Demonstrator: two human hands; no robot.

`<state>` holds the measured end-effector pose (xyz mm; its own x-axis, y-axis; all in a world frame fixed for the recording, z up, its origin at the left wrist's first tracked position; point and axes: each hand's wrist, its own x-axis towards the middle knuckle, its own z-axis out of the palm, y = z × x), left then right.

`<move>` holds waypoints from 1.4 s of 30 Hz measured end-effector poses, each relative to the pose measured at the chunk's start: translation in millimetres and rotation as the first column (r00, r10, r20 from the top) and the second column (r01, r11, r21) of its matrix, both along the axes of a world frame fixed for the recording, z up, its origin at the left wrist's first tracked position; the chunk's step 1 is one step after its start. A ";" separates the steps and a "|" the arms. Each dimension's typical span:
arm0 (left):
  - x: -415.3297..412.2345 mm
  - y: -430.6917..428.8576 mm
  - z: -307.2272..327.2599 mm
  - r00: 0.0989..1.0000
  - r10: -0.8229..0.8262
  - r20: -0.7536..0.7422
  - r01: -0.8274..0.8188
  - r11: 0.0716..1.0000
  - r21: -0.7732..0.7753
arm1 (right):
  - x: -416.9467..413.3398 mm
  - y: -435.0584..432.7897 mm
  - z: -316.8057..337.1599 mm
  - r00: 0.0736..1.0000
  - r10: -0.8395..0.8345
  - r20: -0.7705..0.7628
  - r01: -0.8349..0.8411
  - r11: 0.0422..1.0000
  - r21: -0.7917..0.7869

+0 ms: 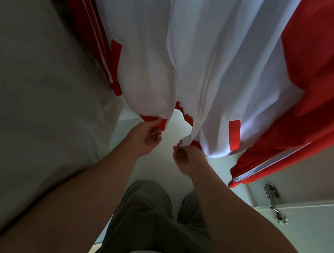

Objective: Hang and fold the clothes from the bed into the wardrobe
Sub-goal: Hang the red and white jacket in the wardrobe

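A white track jacket [191,46] with red sleeves and red trim hangs in front of me and fills the upper half of the head view. Its front is open at the bottom, and a zip line runs down the right panel. My left hand [146,136] pinches the red hem corner of the left panel. My right hand [185,159] pinches the bottom corner of the right panel at the zip end. The red right sleeve [309,100] with a white stripe hangs down at the right. What holds the jacket up is out of view.
A pale panel or wall [31,91] stands close on the left. At the lower right is a white wardrobe door [305,233] with a metal hinge [273,201]. My legs in grey trousers [152,217] stand on a light floor below.
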<state>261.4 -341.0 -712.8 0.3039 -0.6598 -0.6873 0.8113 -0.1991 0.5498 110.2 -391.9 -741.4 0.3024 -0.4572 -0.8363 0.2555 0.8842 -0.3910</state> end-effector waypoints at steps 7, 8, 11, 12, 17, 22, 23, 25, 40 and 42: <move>-12.2 34.7 -19.7 0.951 -0.234 0.202 0.234 0.972 0.028 | -19.2 33.1 -7.1 0.862 0.304 -0.406 -0.441 0.845 -0.303; -14.2 38.5 -21.3 0.953 -0.225 0.203 0.228 0.974 0.011 | -23.0 36.8 -7.4 0.848 0.315 -0.425 -0.471 0.816 -0.334; -20.9 51.0 -21.8 0.960 -0.181 0.213 0.196 0.980 -0.048 | -30.0 45.5 -5.3 0.916 0.324 -0.236 -0.393 0.840 -0.373; -23.4 55.8 -20.8 0.956 -0.177 0.235 0.195 0.979 -0.053 | -30.6 48.4 -4.5 0.937 0.318 -0.146 -0.350 0.857 -0.378; -34.5 78.8 -11.6 0.799 -0.349 0.489 0.400 0.916 0.000 | -31.0 57.3 -2.5 0.969 0.208 -0.131 -0.245 0.870 -0.429; -47.8 72.7 2.7 0.502 -0.349 0.791 0.358 0.917 0.178 | -25.8 64.7 0.7 0.954 0.230 -0.193 -0.298 0.807 -0.510; -48.1 69.7 4.8 0.431 -0.322 0.843 0.287 0.934 0.211 | -25.9 66.0 1.3 0.946 0.243 -0.213 -0.320 0.796 -0.514; -45.5 62.9 7.2 0.307 -0.327 0.894 0.210 0.939 0.272 | -27.1 67.0 2.6 0.913 0.293 -0.283 -0.404 0.742 -0.535; -39.6 45.8 22.3 0.590 -0.266 0.763 0.142 0.964 0.225 | -35.5 74.1 26.6 0.434 -0.184 -0.882 -0.856 -0.390 -0.340; -35.8 45.4 26.5 0.604 -0.254 0.756 0.142 0.967 0.211 | -33.6 73.4 25.2 0.463 -0.206 -0.862 -0.832 -0.436 -0.342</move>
<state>225.6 -295.6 -686.3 0.6288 -0.7014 -0.3358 0.0300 -0.4096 0.9118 76.6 -318.5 -716.2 0.7758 -0.5956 0.2082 -0.4983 -0.7808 -0.3769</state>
